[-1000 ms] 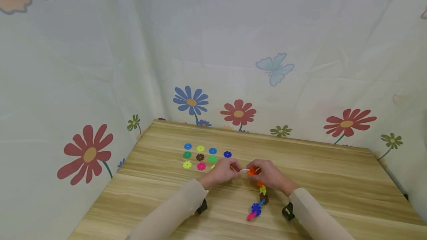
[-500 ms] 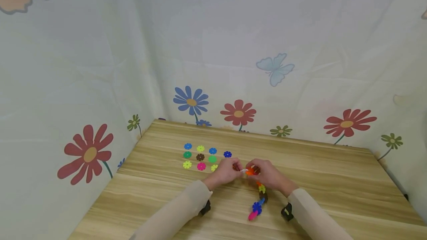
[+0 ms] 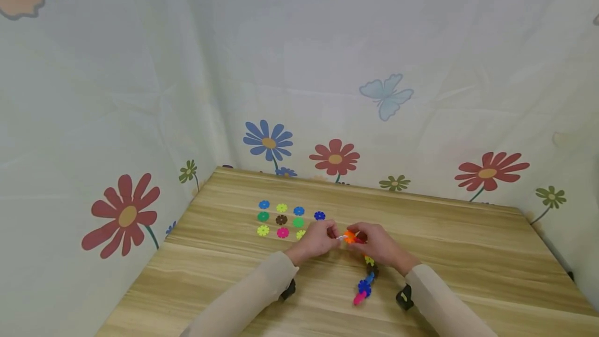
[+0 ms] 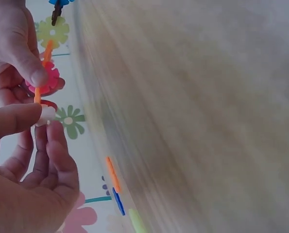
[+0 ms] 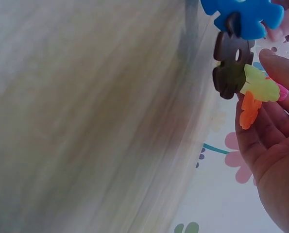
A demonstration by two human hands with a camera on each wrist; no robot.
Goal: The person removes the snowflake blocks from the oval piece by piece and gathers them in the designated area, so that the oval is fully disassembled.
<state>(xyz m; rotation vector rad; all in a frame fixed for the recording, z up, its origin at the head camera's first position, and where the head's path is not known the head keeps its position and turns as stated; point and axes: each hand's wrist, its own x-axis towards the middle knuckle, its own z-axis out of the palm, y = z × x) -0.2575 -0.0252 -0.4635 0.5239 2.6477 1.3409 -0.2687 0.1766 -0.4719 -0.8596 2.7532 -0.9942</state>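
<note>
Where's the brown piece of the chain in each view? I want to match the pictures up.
Head: the brown piece is right of centre, low in the picture, just below the right hand.
Left wrist: the brown piece is at the top, left of centre, small.
Right wrist: the brown piece is upper right, large.
Shared landmark: the yellow piece, next to it in all three.

We note what looks like a cloth-walled booth (image 3: 140,72): creased pale sheeting (image 3: 290,56), printed with flowers (image 3: 334,159) and a blue butterfly (image 3: 386,98), hangs behind and beside a wood-grain table (image 3: 449,243). Wider premises: we cannot tell.
</note>
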